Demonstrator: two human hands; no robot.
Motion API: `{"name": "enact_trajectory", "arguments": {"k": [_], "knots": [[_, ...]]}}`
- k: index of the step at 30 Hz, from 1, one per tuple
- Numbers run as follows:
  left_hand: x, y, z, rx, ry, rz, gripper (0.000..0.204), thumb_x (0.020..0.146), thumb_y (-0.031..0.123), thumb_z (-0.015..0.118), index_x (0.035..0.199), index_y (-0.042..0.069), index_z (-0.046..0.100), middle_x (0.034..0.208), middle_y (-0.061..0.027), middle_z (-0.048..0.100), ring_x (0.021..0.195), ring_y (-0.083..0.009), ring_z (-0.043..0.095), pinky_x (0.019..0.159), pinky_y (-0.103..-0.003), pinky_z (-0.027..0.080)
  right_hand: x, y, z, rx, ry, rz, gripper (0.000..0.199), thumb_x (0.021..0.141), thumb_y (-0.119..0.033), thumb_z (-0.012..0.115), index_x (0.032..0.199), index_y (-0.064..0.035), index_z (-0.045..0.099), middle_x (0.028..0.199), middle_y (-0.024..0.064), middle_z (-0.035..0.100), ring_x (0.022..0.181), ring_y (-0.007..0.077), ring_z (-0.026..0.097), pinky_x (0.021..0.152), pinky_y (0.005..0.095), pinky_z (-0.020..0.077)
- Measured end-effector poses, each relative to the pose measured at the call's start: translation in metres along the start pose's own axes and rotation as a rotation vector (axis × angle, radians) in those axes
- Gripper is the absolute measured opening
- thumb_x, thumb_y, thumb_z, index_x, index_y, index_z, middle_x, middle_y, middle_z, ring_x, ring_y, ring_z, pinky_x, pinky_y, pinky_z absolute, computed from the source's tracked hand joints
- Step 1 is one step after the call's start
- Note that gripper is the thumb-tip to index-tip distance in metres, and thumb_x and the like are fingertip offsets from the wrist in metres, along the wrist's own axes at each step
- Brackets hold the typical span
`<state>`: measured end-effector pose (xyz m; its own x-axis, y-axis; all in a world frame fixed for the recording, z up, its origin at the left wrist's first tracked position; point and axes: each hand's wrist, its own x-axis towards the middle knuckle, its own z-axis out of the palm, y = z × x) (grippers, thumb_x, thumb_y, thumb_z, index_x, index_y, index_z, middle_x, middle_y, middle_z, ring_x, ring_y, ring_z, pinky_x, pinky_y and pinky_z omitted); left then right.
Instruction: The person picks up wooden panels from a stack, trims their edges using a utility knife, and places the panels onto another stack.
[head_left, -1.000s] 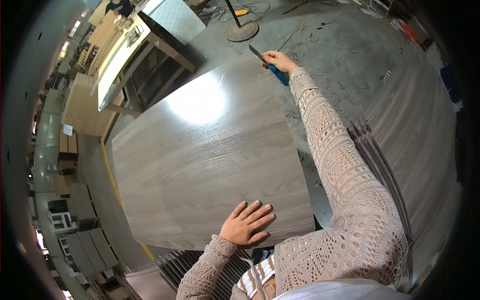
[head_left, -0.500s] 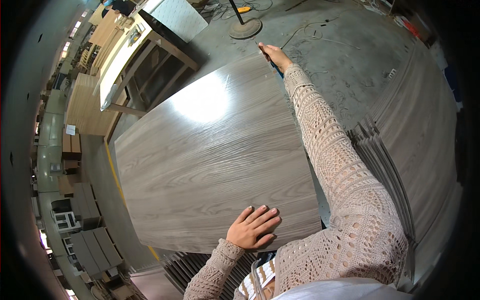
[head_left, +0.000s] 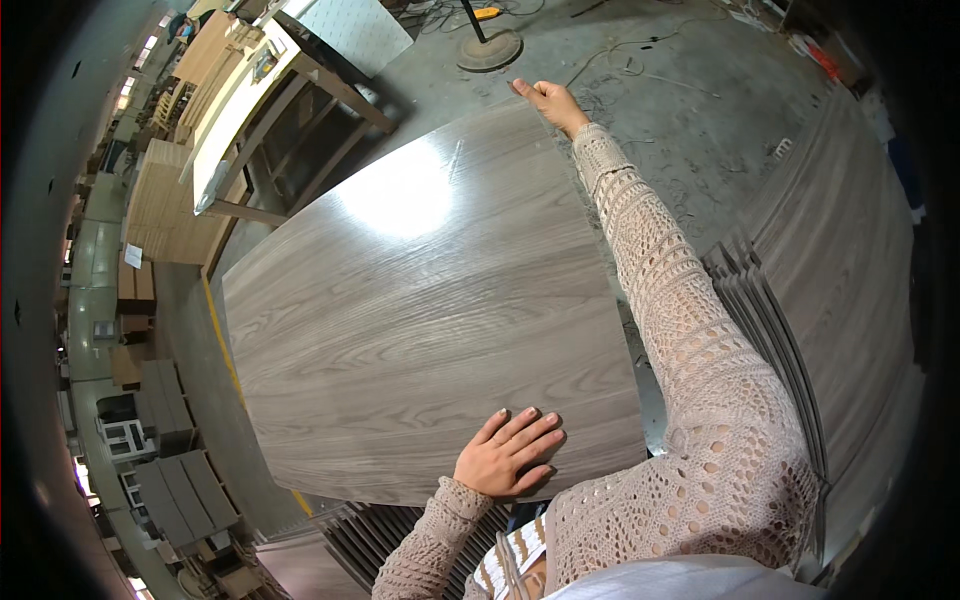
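A large grey wood-grain board (head_left: 430, 310) lies flat in front of me, with a bright light reflection near its far end. My left hand (head_left: 508, 455) rests palm down on its near edge, fingers spread. At the far right corner my right hand (head_left: 555, 106) is closed, my arm stretched along the board's right side. The fingers grip something small and mostly hidden; only a dark tip shows beside the thumb, and I cannot tell its kind.
Stacked grey boards (head_left: 820, 300) stand on the right, with more panels (head_left: 390, 545) below the near edge. A worktable (head_left: 290, 110) is at the far left. A round stand base (head_left: 489, 50) sits beyond the board. Thin curly scraps (head_left: 650, 165) and a cord litter the floor.
My right hand has shifted slightly at the far corner, and the blue part visible under it before is now hidden. My left hand stays spread on the board.
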<state>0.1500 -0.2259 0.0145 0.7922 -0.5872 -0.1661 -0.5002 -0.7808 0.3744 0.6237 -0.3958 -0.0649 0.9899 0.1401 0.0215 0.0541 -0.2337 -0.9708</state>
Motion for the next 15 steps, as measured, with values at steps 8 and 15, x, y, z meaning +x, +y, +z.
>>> {"name": "enact_trajectory", "arguments": {"k": [8,15], "knots": [[0.006,-0.005,0.004,-0.012,0.046,0.004,0.052,0.084,0.044,0.051,0.132,0.025,0.046,0.140,0.0032,0.041,0.129,-0.0175,0.037,0.110,-0.040,0.020,-0.044,0.002,-0.007,-0.144,-0.084,-0.044,0.062,0.072,-0.071,0.059,0.064,-0.0101,0.051,0.058,-0.0017,0.046,0.056,0.0091,0.044,0.055,0.0243,0.0399],[0.010,-0.006,0.013,0.004,0.069,-0.039,0.055,0.082,0.043,0.054,0.133,0.023,0.045,0.140,-0.0001,0.040,0.131,-0.0206,0.034,0.110,-0.042,0.019,-0.103,0.012,-0.010,-0.126,-0.104,-0.068,0.059,0.074,-0.067,0.059,0.065,-0.0096,0.051,0.062,-0.0005,0.051,0.059,0.0083,0.045,0.057,0.0232,0.0397]]}}
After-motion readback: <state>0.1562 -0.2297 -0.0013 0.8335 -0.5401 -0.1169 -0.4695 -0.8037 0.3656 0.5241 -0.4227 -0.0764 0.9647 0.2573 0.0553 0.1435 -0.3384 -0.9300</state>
